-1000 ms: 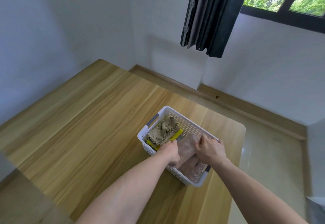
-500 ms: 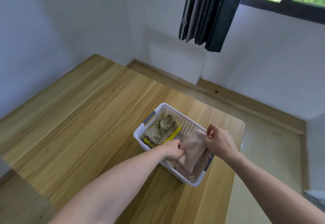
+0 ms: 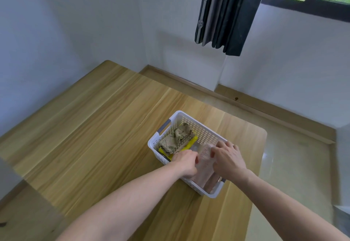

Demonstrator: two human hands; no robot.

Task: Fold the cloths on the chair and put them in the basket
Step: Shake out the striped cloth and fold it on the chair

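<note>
Your two hands are both down in the near half of the white basket, one on either side of the pink cloth. That cloth lies directly between them, its long axis running away from you along the basket's length, from under your wrists toward the far end.

Your left hand sits at the cloth's left edge with the fingers curled down; whether they pinch the fabric or only tuck it in, you cannot tell from here. Your right hand lies over the cloth's right side, fingers spread and fairly straight, pressing on it rather than gripping.

Beyond your left hand, in the far half of the basket, a tan folded cloth rests on a yellow one, close to your knuckles.

Neither hand is nearer; the pink cloth touches both. In my judgement it is being settled flat, so press straight down and draw each hand outward from its own side. The basket stands on the desk, close to its right edge.
</note>
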